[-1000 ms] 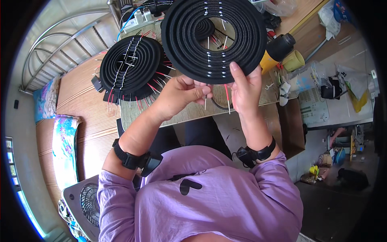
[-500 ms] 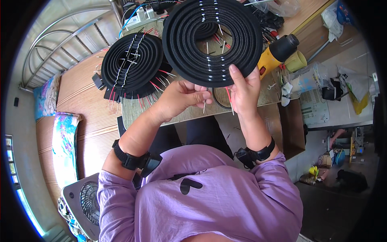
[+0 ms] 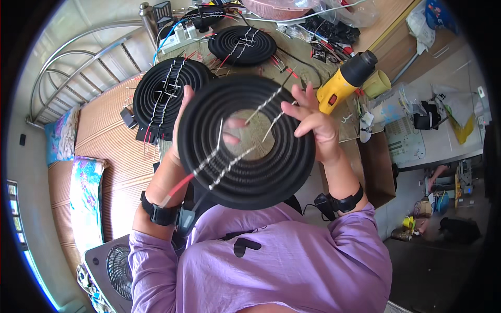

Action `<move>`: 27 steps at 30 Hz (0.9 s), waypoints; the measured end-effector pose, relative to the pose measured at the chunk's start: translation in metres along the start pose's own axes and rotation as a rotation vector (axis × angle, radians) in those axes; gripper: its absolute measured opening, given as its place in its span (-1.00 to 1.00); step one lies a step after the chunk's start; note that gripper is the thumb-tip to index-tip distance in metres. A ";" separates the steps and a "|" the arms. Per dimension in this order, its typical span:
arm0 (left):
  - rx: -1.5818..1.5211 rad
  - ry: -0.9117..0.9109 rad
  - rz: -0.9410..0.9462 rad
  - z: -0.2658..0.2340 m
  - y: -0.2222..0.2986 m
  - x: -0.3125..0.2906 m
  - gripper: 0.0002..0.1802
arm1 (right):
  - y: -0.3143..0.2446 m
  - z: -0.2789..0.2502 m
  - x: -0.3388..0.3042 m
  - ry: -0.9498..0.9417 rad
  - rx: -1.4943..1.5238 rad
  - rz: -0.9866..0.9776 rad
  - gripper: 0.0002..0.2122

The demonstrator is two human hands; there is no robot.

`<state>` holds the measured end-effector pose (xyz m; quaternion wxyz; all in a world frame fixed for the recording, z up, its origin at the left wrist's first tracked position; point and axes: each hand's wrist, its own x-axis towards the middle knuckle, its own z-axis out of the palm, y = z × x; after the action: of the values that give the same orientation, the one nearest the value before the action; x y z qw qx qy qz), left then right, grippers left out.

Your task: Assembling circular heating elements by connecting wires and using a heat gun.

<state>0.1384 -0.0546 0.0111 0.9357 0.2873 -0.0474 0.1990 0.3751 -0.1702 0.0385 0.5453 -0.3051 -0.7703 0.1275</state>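
Observation:
A black ribbed ring (image 3: 209, 130), much like a speaker spider, is held up in front of my torso, a little blurred by motion. Twisted silver leads cross its face in pairs, and a red-sleeved end sticks out at the lower left. My left hand (image 3: 180, 117) grips the ring from behind at the left; its thumb rises along the edge and two fingertips show through the centre hole. Over the right rim, the fingers of my right hand (image 3: 319, 125) are spread apart close to the leads. I cannot tell whether they touch it.
More ribbed rings with leads (image 3: 143, 96) lie on the table at the left and back. A yellow heat gun (image 3: 339, 86) and an olive cup (image 3: 377, 83) stand at the right. A white power strip (image 3: 177, 44) is at the back left, near a pink basket (image 3: 276, 8).
The ring has come down toward my body and turned over, showing its twisted leads. My left hand moved from the lower edge to behind its left side. My right fingers have spread.

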 end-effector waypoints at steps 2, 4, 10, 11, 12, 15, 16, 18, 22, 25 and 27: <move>-0.067 -0.151 -0.065 0.008 0.005 -0.002 -0.37 | -0.004 -0.007 -0.003 -0.100 -0.080 0.004 -0.88; 0.103 0.053 0.024 0.037 0.002 -0.001 -0.49 | -0.007 -0.018 -0.009 -0.131 -0.257 -0.005 -0.86; 0.492 0.247 0.027 0.030 -0.002 -0.008 -0.62 | -0.016 -0.021 -0.002 -0.134 -0.391 0.028 -0.84; 0.474 0.273 0.033 0.029 -0.003 -0.009 -0.64 | -0.018 -0.023 0.000 -0.104 -0.421 0.048 -0.89; 0.456 0.299 0.038 0.028 -0.004 -0.009 -0.66 | -0.020 -0.025 0.002 -0.074 -0.451 0.068 -0.92; 0.483 0.328 0.050 0.024 -0.008 -0.007 -0.68 | -0.027 -0.029 0.013 0.035 -0.449 0.140 -0.93; 0.531 0.335 0.059 0.022 -0.009 -0.006 -0.69 | -0.029 -0.029 0.018 0.114 -0.412 0.188 -0.92; 0.577 0.338 0.064 0.023 -0.010 -0.004 -0.70 | -0.027 -0.027 0.023 0.195 -0.379 0.239 -0.89; 0.613 0.303 0.030 0.030 -0.012 -0.002 -0.72 | -0.019 -0.022 0.028 0.120 -0.090 0.466 -0.85; 0.644 0.306 0.002 0.030 -0.012 -0.004 -0.72 | -0.019 -0.020 0.031 0.053 -0.071 0.503 -0.83; 0.643 0.316 0.014 0.029 -0.013 -0.004 -0.72 | -0.017 -0.018 0.029 0.062 -0.069 0.514 -0.82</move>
<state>0.1406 -0.0825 0.0276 0.7920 0.5323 0.1609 0.2521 0.3794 -0.1683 0.0763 0.5075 -0.5129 -0.6544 0.2260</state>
